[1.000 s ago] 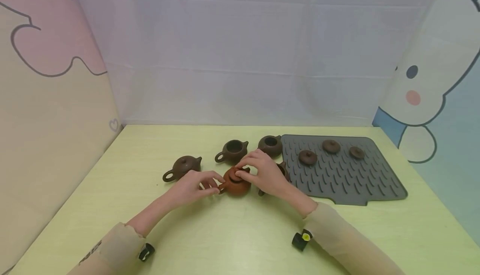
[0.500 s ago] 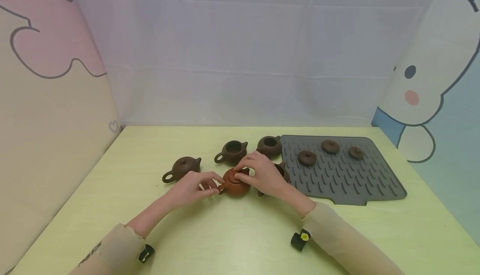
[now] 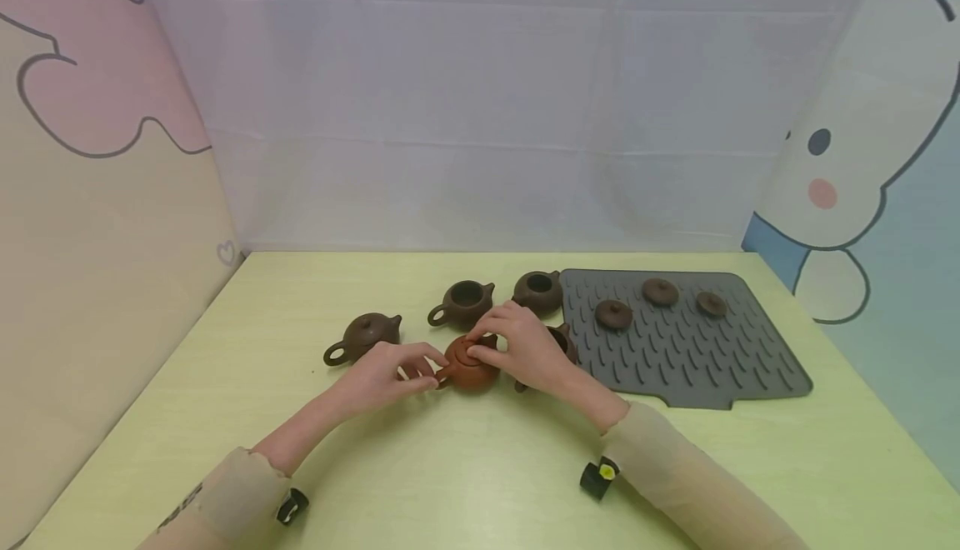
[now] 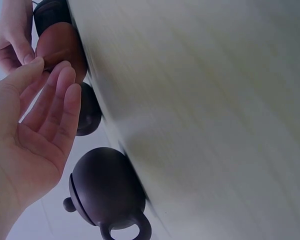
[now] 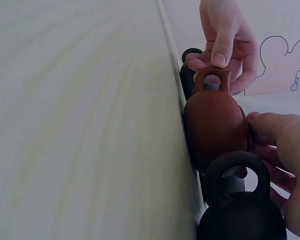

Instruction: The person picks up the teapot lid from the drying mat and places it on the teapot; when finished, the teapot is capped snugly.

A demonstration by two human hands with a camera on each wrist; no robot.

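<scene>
A reddish-brown teapot (image 3: 471,373) stands on the table between both hands. My left hand (image 3: 386,377) pinches its handle (image 5: 213,75) between thumb and fingers, clearest in the right wrist view. On top of the teapot sits its matching lid (image 3: 467,352), which my right hand (image 3: 528,348) holds from above with thumb and fingers. The lid's knob is hidden by those fingers. Just behind my left hand stands a dark brown teapot (image 3: 369,332) with its lid on. A lidless dark teapot (image 3: 562,343) is partly covered by my right hand.
Two more lidless dark teapots, one at back centre (image 3: 465,303) and one beside the mat (image 3: 539,293), stand behind the hands. On the grey ridged mat (image 3: 697,367) at right lie three dark lids (image 3: 614,315). A pale wall (image 3: 480,117) closes the table's back.
The reddish lid has gone from slightly raised, with a dark gap showing, to lying flush in the teapot's opening. My right hand has lowered slightly with it; my left hand stays on the handle.
</scene>
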